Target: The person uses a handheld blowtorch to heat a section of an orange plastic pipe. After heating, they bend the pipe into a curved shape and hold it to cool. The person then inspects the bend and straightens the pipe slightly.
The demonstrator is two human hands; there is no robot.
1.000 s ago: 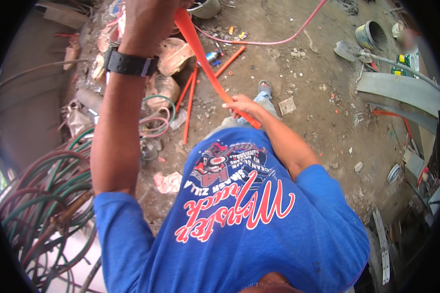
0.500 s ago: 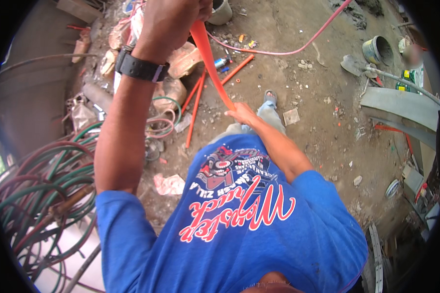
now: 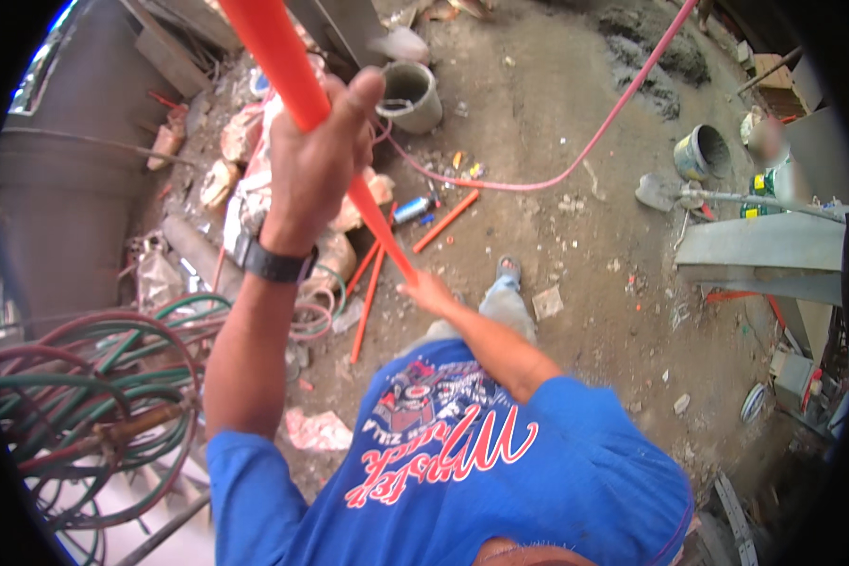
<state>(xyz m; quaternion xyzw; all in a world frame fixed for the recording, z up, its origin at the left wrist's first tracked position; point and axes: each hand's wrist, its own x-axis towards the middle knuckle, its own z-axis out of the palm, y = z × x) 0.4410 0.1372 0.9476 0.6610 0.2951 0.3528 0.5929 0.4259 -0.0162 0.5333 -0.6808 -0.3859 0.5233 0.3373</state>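
Note:
An orange plastic pipe (image 3: 379, 224) slants from the top left of the view down to my waist. My left hand (image 3: 319, 168), with a black watch (image 3: 275, 261) at its wrist, is closed around the pipe's middle, thumb pointing up. Lower down, near my legs, my right hand (image 3: 432, 291) grips the pipe by its lower end. The upper end runs out of view. On the dirt beyond my hands lie several shorter orange pipe pieces (image 3: 446, 222) and a blue can (image 3: 412, 209).
A pink hose (image 3: 575, 168) curves across the dirt from a grey bucket (image 3: 413, 99). Coiled green and red hoses (image 3: 94, 415) fill the left side. At right are another bucket (image 3: 700, 154), a shovel (image 3: 656, 191) and a grey metal beam (image 3: 764, 247). Rocks and litter are scattered around.
My view has tilted up, so the ground sits lower in it. More of the pipe shows above my left hand. Both hands keep hold of it.

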